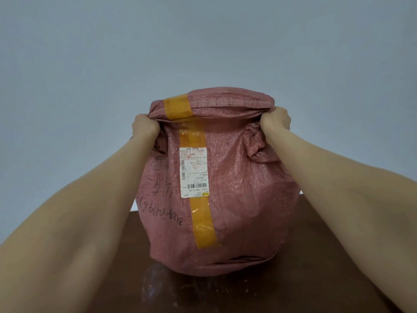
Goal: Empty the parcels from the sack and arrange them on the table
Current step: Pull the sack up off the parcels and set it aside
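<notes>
Sack [237, 188]: woven plastic, dull pinkish red with a slight sheen, bulging and rounded, standing upright on the tabletop [311, 279], which is dark brown and smooth. The top edge is rolled into a thick fold, with a line of pale stitching along it. Tape [202, 222]: glossy orange-yellow, one broad strip running down the front from the fold to near the base. Label [194, 172]: white paper rectangle with barcodes and small print, stuck over the tape. Black handwritten marks on the weave, left of the label. Left hand [145, 126]: fingers curled tight, gripping the sack's upper left corner under the fold. Right hand [276, 120]: likewise clenched on the upper right corner, fabric bunched just below it. The sack sits between both outstretched forearms. Wall [203, 41] behind: plain, pale grey-blue.
</notes>
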Motion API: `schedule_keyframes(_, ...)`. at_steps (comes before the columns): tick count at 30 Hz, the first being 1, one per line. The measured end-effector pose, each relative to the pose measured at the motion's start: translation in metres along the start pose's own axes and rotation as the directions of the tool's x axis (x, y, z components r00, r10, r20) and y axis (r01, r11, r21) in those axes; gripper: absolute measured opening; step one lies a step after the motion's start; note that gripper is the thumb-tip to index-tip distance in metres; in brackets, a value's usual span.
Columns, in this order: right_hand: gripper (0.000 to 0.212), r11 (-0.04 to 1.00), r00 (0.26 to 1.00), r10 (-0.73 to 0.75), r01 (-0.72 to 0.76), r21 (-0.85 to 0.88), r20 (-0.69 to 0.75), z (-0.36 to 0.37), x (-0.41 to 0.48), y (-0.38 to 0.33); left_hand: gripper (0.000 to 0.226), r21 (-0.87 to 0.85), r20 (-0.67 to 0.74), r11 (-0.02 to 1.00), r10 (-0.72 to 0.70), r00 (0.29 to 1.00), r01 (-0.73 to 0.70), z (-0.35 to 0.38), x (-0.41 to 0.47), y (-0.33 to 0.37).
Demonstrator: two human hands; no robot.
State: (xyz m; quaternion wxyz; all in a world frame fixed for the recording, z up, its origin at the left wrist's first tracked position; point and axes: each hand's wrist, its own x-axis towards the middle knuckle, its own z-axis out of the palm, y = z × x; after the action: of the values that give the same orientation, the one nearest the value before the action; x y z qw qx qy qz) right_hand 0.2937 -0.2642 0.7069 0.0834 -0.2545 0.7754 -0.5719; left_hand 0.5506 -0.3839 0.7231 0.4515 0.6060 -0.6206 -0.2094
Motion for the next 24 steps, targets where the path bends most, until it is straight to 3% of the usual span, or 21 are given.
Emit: schedule_keyframes(24,0.031,0.997,0.993,-0.067,0.063,-0.048,-0.093,-0.009,0.003,-0.009,0.030,-0.038,0.036,0.998,0.058,0.998,-0.056,-0.008,0.004,0.014)
